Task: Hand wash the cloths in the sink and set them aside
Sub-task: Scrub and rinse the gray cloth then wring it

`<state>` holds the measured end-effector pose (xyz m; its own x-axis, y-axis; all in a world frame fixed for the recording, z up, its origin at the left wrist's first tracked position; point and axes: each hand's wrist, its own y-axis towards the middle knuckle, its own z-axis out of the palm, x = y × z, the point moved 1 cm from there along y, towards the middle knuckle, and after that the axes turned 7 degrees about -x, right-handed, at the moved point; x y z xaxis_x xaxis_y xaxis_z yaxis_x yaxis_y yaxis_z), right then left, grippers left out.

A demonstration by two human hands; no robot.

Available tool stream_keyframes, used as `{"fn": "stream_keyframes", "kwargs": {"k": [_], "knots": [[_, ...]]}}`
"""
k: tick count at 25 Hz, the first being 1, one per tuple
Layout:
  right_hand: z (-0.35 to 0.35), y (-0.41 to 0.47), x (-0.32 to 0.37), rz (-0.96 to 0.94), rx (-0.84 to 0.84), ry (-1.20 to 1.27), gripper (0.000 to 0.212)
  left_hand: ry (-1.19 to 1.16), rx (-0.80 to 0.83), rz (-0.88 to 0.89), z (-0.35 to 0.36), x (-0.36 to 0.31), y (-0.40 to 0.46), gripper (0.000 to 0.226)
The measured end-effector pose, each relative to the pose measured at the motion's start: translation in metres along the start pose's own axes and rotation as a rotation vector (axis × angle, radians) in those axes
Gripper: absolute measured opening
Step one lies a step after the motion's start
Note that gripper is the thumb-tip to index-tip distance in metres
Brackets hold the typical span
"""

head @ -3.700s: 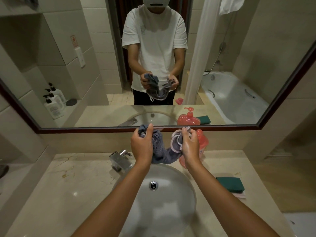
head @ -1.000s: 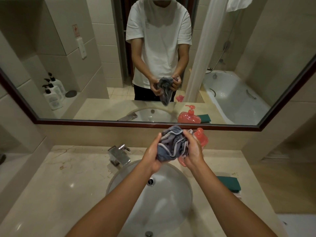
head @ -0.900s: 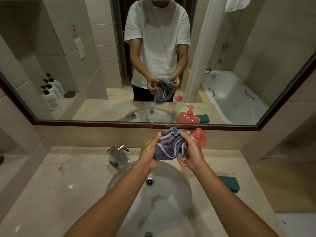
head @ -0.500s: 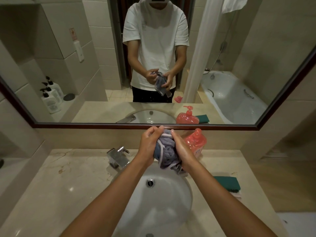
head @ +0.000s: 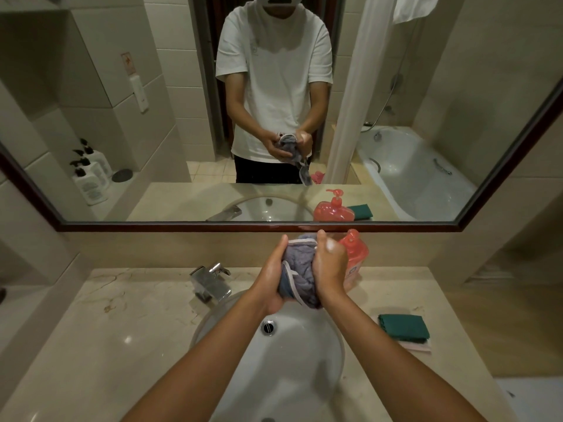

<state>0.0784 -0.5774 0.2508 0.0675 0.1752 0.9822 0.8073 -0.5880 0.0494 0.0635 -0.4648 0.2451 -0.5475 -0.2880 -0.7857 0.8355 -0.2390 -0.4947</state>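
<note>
Head view. A bunched grey terry cloth with pale edging (head: 300, 274) is held above the far rim of the white oval sink basin (head: 307, 354), squeezed between the two hands. The left hand (head: 272, 280) cups its left flank, fingers curled round it; the right hand (head: 330, 266) grips the right flank from above. The wad's long axis runs roughly vertically, its tail hanging towards the drain. A folded dark green cloth (head: 403, 328) lies on the beige marble counter (head: 122, 330), nearer the right hand.
</note>
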Motion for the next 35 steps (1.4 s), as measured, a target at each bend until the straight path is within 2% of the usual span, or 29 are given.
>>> {"fn": "stream_keyframes", "kwargs": {"k": [1,3,6,9,13,17,20,22,25,27,28,32,35], "knots": [[0.001,-0.004,0.001,-0.058,0.002,-0.049,0.048,-0.065,-0.018,-0.003,0.003,0.0,0.002,0.064],[0.003,-0.013,0.005,-0.131,0.044,-0.106,0.038,-0.152,-0.146,0.114,0.011,-0.001,0.005,0.054],[0.004,-0.025,0.007,-0.092,0.136,-0.034,0.025,-0.167,-0.331,0.286,0.012,-0.007,0.01,0.031],[0.006,-0.035,0.006,-0.096,0.127,0.003,0.03,0.072,-0.469,0.44,0.008,-0.015,0.011,0.041],[0.012,-0.021,0.013,-0.062,0.016,-0.02,0.048,0.361,-0.572,0.61,0.012,-0.014,0.005,0.05],[0.015,-0.002,0.013,0.043,0.05,0.029,0.048,0.5,-0.583,0.832,0.016,-0.016,-0.005,0.056],[0.017,0.003,0.011,0.253,0.133,0.121,0.039,0.59,-0.561,0.984,0.014,-0.012,-0.008,0.054],[0.016,0.0,0.008,0.271,0.148,0.101,0.041,0.572,-0.569,0.936,0.012,-0.008,-0.004,0.054],[0.013,-0.021,-0.003,0.054,0.127,0.005,0.038,0.493,-0.641,0.677,0.006,-0.011,0.005,0.053],[0.011,-0.038,-0.008,-0.029,0.09,-0.003,0.032,0.473,-0.609,0.547,0.004,-0.011,0.01,0.051],[0.012,-0.04,-0.01,-0.044,0.046,-0.021,0.033,0.479,-0.579,0.537,0.004,-0.009,0.01,0.05],[0.011,-0.02,-0.006,0.017,0.002,0.019,0.048,0.526,-0.491,0.691,0.009,-0.003,0.001,0.048],[0.011,-0.006,-0.005,0.238,0.089,0.127,0.044,0.588,-0.422,0.863,0.011,-0.008,-0.004,0.05]]}}
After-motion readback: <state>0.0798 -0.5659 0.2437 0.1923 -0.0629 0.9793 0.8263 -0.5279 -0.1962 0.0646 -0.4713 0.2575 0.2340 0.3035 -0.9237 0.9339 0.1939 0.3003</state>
